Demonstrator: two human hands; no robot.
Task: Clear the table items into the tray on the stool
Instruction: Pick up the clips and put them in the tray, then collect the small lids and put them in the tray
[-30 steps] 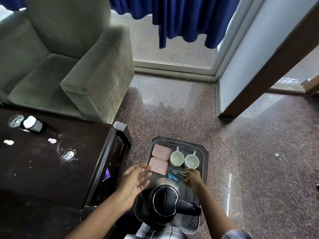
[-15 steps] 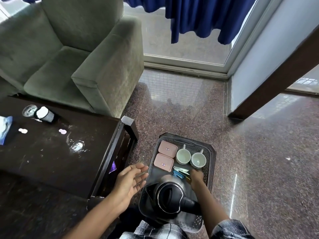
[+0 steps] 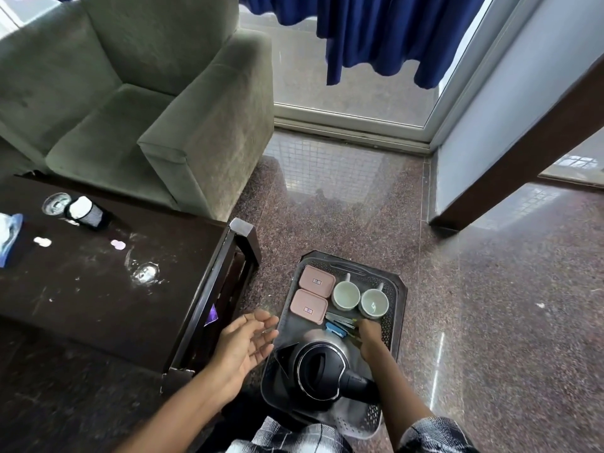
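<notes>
Illegibly labelled pink boxes (image 3: 309, 305), grey tray (image 3: 396, 328)

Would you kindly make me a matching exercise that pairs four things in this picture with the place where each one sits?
Things:
1. black-lidded steel kettle
2. pale pink square lidded boxes
3. white ceramic cups
4. clear drinking glass

Places:
a. far left corner of the dark grey perforated plastic tray
b. on the dark wooden table
c. near end of the tray
d. far end of the tray, right of the boxes

Pairs: 1-c, 2-a, 3-d, 4-b.
</notes>
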